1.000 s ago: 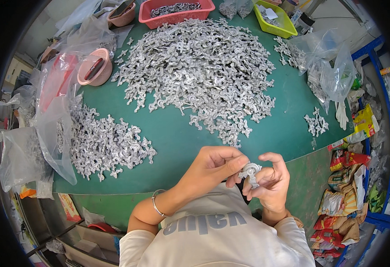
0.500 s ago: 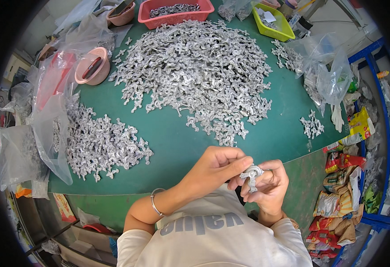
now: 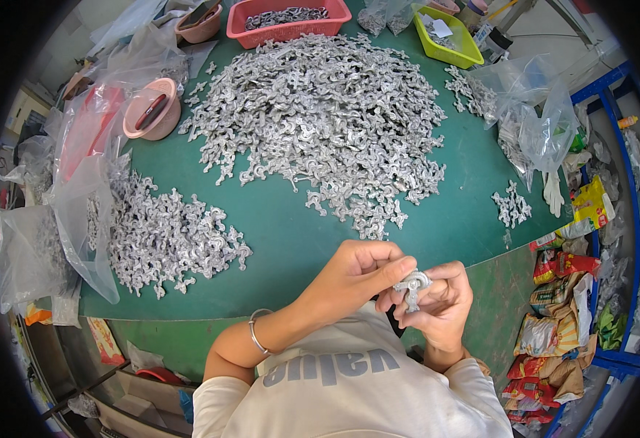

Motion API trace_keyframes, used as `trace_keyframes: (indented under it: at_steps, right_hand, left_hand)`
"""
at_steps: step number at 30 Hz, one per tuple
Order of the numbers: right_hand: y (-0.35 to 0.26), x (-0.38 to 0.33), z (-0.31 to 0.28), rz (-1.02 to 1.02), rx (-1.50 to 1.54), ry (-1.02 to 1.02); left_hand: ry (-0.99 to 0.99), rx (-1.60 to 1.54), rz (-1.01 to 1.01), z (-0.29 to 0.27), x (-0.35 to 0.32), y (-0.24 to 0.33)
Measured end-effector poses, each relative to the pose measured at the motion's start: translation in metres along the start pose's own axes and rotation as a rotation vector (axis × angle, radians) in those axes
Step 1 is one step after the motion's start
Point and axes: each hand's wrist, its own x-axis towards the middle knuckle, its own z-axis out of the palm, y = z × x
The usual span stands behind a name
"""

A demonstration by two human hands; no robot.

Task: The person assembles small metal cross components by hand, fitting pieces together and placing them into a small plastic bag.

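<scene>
Head view: metal part point(image 3: 412, 283) between both hands.

Just one view, a head-worn fisheye looking steeply down from above the person's chest, facing out over the green table point(image 3: 290, 241); near edge close, far edge bending toward the rim.

Green table point(image 3: 290, 241), two heaps of small grey metal parts point(image 3: 327, 117), pink bowl point(image 3: 152, 109), red basket point(image 3: 287, 18)

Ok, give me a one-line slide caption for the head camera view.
Both hands, left hand and right hand, hold a small metal part above a green table heaped with similar parts.
</scene>
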Motion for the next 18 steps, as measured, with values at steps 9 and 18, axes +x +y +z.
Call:
trace_keyframes:
  at_steps: [9,18]
  right_hand:
    - [0.015,0.032,-0.029,0.153,0.604,0.257]
    - [0.07,0.054,-0.07,-0.187,-1.287,0.366]
  left_hand:
    - [0.367,0.28,0.224,-0.036,0.014,-0.052]
    - [0.155,1.567,0.412,-0.034,0.024,-0.098]
